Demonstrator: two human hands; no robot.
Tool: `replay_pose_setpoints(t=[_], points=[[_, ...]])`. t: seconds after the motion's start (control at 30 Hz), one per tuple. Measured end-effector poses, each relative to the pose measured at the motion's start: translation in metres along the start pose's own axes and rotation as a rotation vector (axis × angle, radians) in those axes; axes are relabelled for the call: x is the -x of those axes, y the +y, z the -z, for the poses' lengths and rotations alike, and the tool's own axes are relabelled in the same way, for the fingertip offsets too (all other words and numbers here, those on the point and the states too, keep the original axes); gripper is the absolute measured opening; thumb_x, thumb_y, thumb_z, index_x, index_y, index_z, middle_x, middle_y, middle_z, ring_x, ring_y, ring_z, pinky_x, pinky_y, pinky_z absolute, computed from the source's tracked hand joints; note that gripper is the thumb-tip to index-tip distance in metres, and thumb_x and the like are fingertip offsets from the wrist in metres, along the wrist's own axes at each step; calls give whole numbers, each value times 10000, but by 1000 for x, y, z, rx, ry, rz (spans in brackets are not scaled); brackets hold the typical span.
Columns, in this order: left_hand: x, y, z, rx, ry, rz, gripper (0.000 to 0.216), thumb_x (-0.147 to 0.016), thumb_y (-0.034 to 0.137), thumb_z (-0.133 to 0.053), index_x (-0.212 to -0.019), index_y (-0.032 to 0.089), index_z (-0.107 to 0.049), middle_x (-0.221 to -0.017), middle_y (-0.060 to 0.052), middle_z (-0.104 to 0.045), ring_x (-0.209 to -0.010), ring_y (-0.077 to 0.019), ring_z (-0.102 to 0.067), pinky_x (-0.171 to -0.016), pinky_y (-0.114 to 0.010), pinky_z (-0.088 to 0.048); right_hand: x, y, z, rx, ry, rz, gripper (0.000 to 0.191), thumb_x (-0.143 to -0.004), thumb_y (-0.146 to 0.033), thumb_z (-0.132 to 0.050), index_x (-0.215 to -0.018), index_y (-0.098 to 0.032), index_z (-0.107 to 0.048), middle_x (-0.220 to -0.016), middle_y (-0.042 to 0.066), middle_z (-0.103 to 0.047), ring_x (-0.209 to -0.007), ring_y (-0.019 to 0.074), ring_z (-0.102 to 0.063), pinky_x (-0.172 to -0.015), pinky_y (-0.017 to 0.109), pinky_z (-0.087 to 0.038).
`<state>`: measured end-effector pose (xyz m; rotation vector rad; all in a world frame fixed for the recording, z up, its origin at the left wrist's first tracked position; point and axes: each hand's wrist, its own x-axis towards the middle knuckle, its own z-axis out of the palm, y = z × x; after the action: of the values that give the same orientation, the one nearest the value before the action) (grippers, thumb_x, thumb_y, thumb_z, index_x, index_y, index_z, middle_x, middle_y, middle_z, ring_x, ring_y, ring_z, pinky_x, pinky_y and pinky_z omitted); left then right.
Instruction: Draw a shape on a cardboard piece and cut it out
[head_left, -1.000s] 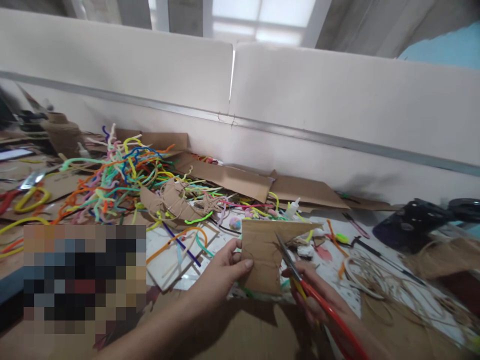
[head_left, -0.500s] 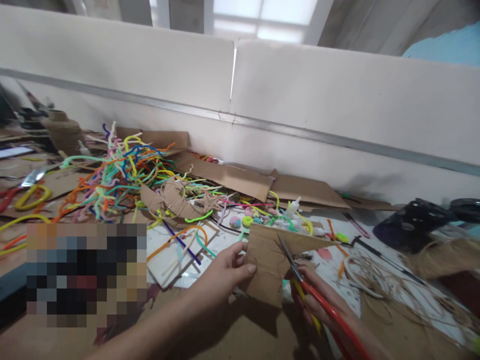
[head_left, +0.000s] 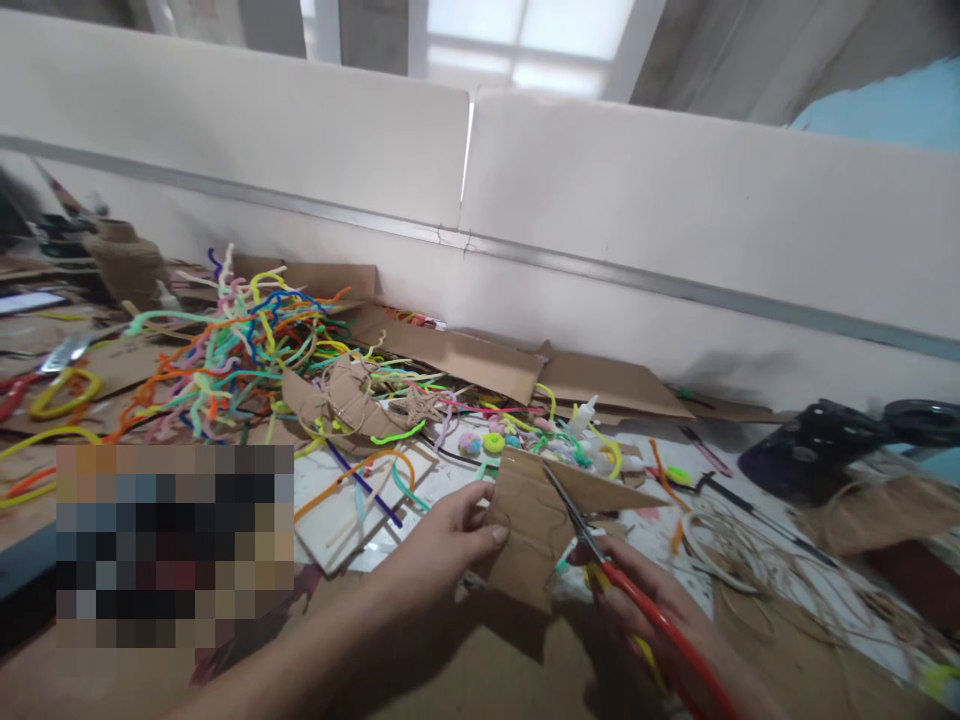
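Note:
My left hand (head_left: 457, 535) grips the left edge of a brown cardboard piece (head_left: 521, 545), thumb on its face and fingers curled behind. Wrapped round the red and yellow handles of a pair of scissors (head_left: 581, 525) is my right hand (head_left: 649, 600). The scissors' blades lie across the upper right of the cardboard, where a pointed strip sticks out to the right. Just behind the cardboard are small coloured pompom-like pieces (head_left: 493, 442) and a small white glue bottle (head_left: 582, 415).
A heap of coloured pipe cleaners (head_left: 240, 350) spreads over the left. Flat cardboard (head_left: 465, 350) lies along the white partition (head_left: 675, 200). To the right are loose cord (head_left: 739, 570), a black-handled tool (head_left: 772, 520) and a dark glossy object (head_left: 817, 450). A twine spool (head_left: 124, 255) stands far left.
The scissors have shifted slightly left and deeper across the cardboard, my right hand with them. My left hand keeps its hold, and the cardboard has tilted a little.

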<state>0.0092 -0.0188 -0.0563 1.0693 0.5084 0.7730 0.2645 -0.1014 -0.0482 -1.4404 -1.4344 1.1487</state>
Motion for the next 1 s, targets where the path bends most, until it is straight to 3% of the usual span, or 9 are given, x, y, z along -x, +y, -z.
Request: replay_pose_setpoints(t=[0.13,0.3,0.37,0.5,0.63,0.73,0.9,1.0], points=[[1,-7,4,-36,-48,-15,413,-872,307,-750,-1260,175,-694,-1137,-129,-765,-986,-267,-723,-927,-400,-528,-3,5,-3,-22,-34,-59,715,-825,-772,-722,-1297,-236,-749,-734,40,-697,-602,235,-660,-547,329,-597],[3,-1,1,-34,-51,14,402,-851,260,-758,-1244,183,-721,-1081,-121,-773,-996,-266,-724,-921,-380,-524,-1,17,2,-8,15,-106,699,-749,-743,-808,-1240,-246,-790,-785,60,-750,-534,207,-627,-467,301,-563],[4,3,0,-13,-42,31,404,-830,262,-770,-1225,186,-728,-1056,-116,-774,-987,-263,-722,-916,-376,-522,0,17,3,9,25,-106,642,-747,-716,-828,-1181,-243,-816,-847,73,-781,-576,212,-659,-498,294,-574],[3,11,2,-41,-36,49,421,-798,286,-779,-1202,180,-727,-1080,-111,-777,-980,-261,-715,-912,-385,-521,-2,16,4,-17,54,14,544,-759,-695,-829,-1064,-244,-843,-988,94,-807,-814,266,-735,-709,309,-614],[3,20,5,-137,-73,36,433,-798,286,-761,-1217,182,-732,-1139,-104,-772,-1051,-280,-702,-972,-413,-504,-8,21,8,36,-15,6,566,-812,-716,-763,-1135,-253,-804,-753,24,-703,-557,173,-577,-504,253,-491],[4,21,5,-152,-122,56,451,-810,249,-728,-1256,186,-726,-1143,-96,-774,-1074,-283,-702,-987,-415,-503,-10,25,11,66,-72,7,601,-834,-713,-748,-1191,-230,-766,-684,-22,-595,-516,140,-491,-464,229,-422],[7,13,4,-201,-115,77,506,-803,130,-618,-1292,194,-731,-1224,-98,-766,-1164,-293,-689,-1020,-414,-497,-11,26,8,34,-120,-40,701,-799,-782,-721,-1248,-245,-749,-757,11,-679,-483,137,-496,-421,229,-433],[8,12,6,-312,-85,51,505,-802,120,-611,-1285,190,-739,-1271,-106,-752,-1212,-307,-665,-1040,-418,-484,-11,19,6,8,-118,-34,669,-781,-751,-771,-1227,-252,-778,-750,26,-720,-583,195,-639,-535,266,-556]])
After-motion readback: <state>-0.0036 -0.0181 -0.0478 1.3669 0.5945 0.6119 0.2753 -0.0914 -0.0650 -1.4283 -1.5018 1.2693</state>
